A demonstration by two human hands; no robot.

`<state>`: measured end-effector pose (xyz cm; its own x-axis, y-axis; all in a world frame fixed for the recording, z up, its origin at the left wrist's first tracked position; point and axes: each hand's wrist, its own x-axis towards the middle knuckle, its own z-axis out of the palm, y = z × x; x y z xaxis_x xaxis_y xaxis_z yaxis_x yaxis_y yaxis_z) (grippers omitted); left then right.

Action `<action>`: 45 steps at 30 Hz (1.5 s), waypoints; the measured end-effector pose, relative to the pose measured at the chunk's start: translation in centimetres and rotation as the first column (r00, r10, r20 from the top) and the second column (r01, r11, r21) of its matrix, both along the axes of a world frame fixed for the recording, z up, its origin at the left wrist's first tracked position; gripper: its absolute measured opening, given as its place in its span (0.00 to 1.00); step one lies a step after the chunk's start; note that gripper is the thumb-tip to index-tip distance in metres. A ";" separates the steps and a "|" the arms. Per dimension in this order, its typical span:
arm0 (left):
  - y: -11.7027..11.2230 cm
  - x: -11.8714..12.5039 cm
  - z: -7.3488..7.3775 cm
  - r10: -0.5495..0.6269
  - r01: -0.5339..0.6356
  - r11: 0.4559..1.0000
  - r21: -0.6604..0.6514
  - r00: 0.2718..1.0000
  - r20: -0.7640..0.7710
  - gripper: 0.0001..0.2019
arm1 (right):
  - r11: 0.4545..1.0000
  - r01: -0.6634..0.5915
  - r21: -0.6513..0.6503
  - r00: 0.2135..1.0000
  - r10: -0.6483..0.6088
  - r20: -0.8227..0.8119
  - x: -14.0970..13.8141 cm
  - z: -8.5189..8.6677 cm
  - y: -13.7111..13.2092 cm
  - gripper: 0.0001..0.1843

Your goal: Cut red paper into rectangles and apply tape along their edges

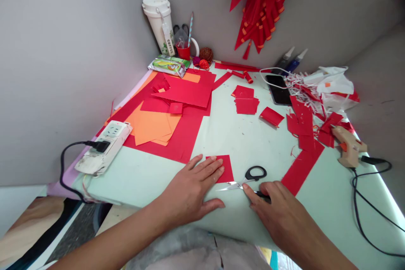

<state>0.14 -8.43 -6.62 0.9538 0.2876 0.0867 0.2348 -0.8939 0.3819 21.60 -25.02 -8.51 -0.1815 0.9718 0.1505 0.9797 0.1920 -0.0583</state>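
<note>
My left hand (202, 181) lies flat with its fingers stretched out over a small red square of paper (227, 168), pressing it on the table. Close by on the right, a pair of scissors (255, 174) with black handles lies with its blades parted just below the paper's lower edge. One handle ring stands free. My right hand (274, 202) is closed around the other handle, and its index finger rests along the metal near the pivot. The palm and fingers hide most of that handle.
Red sheets (190, 93) and orange sheets (155, 126) overlap at the left, near a power strip (107, 139). Small red squares (247, 105) lie centrally. A phone (278, 90), red scraps (302, 122) and a corded glue gun (349, 145) are at the right. A white cup (158, 21) stands behind.
</note>
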 end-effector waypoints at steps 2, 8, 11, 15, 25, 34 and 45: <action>0.0 0.0 -0.1 0.001 -0.001 1.000 0.001 1.000 -0.002 0.32 | 1.000 0.008 -0.014 1.000 -0.008 0.012 -0.3 -0.1 0.0 0.23; 0.0 0.0 -0.2 0.002 -0.002 1.000 -0.003 1.000 -0.012 0.32 | 0.999 0.021 -0.037 0.999 -0.020 0.044 -1.0 0.0 -0.4 0.25; 0.0 0.0 -0.1 0.005 -0.005 1.000 -0.002 1.000 -0.022 0.33 | 0.997 0.029 -0.069 0.998 -0.025 0.055 -1.4 0.1 -0.2 0.26; 0.0 0.0 0.0 0.004 -0.004 1.000 -0.003 1.000 -0.028 0.33 | 0.995 0.013 -0.097 0.998 -0.008 0.055 -1.8 0.0 0.0 0.27; 0.0 -0.1 0.0 0.005 -0.006 1.000 -0.028 0.999 -0.040 0.32 | 0.996 0.007 -0.084 0.999 -0.004 0.044 -2.8 0.3 0.2 0.31; 0.0 -0.1 0.1 0.013 -0.016 0.998 -0.060 0.999 -0.045 0.33 | 0.999 -0.004 -0.046 1.000 0.005 0.024 -3.3 1.0 0.6 0.29; 0.2 -0.2 0.6 -0.002 -0.006 0.992 -0.123 0.998 -0.065 0.41 | 0.994 -0.017 -0.107 0.997 0.008 -0.078 -1.9 1.5 -1.3 0.21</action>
